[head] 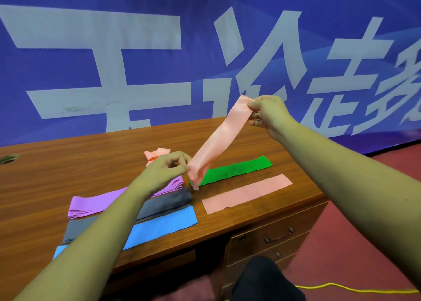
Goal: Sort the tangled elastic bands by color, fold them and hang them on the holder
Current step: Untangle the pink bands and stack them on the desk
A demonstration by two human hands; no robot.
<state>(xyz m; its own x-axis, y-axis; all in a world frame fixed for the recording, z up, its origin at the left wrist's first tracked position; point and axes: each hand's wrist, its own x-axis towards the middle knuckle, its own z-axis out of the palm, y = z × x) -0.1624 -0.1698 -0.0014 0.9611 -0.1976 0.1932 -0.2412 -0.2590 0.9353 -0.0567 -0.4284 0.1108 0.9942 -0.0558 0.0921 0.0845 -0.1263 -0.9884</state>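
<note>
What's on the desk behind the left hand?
A small pink tangle with some orange shows past the left hand; the hand covers its near part, so how many bands remain cannot be told.

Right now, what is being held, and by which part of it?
One pink elastic band, held by both hands: the right hand pinches its upper end, the left hand pinches it near its lower end.

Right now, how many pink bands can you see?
3: a held pink band stretched between left hand and right hand; a flat pink band on the desk, right side; a crumpled pink band behind the left hand. Others may hide there.
</note>
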